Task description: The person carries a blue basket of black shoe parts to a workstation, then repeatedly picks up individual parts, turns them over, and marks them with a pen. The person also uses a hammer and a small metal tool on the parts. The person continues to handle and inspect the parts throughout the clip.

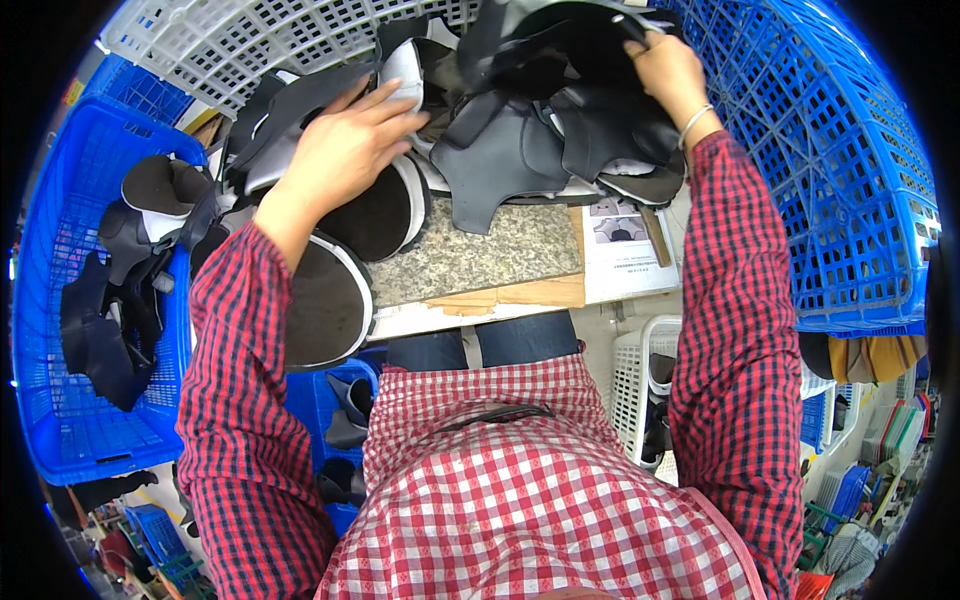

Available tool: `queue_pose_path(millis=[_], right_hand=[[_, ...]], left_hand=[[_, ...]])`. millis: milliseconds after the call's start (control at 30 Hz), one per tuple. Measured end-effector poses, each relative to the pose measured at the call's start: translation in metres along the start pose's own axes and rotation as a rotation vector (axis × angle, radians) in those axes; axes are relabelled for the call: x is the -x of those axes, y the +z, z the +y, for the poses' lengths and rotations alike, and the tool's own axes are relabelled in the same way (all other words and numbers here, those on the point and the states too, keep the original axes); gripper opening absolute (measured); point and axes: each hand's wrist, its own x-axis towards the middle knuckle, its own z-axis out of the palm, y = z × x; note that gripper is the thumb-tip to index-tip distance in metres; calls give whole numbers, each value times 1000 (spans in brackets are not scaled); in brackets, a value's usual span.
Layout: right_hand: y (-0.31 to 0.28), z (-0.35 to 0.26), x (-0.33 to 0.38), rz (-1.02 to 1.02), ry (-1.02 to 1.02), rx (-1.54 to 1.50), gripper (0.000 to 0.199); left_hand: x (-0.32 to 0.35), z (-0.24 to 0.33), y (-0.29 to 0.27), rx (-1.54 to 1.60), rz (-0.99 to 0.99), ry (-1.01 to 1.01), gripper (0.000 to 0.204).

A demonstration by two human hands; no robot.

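Note:
My left hand [350, 145] rests with fingers spread on a heap of black shoe uppers, its fingertips near a pale grey flap [403, 75]. Below it lie boot uppers with dark brown fuzzy lining and white rims, one of them a brown-lined upper [325, 300] hanging at the table's near edge. At the far right of the heap, my right hand [672, 75] pinches the edge of a curved black upper [570, 30], which looks lifted and slightly blurred. Between the hands, a flat black upper [495, 150] spreads over a speckled stone slab [490, 250].
A blue crate [100, 450] on the left holds more black uppers. A tall blue crate [800, 150] stands close on the right. Behind the heap is a white basket [240, 50]. A printed sheet [630, 270] lies beside the slab, and a white basket [630, 390] stands below.

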Motion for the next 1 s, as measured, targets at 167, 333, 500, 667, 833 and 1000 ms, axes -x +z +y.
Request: queue_pose_path(millis=[167,333,500,667,833,1000], right_hand=[[-22,29,-6,22,233,-460,36],[-14,24,16,-20,243,-385,37],[-14,13,31,-58,220,-290,36],[-20,11,37,-70,176,-281,35],[-31,18,30,-80,-53,-180,38],[-34,21,28,-103,-93,-140,36]], left_hand=[[41,-24,-9,10,-58,-269,48],[46,-29,-19,81,-21,-262,42],[58,-31,-25,181,12,-343,39],[66,-35,-28,194,24,-349,40],[58,-29,-24,171,8,-308,41],[59,-26,-19,145,-4,-304,40]])
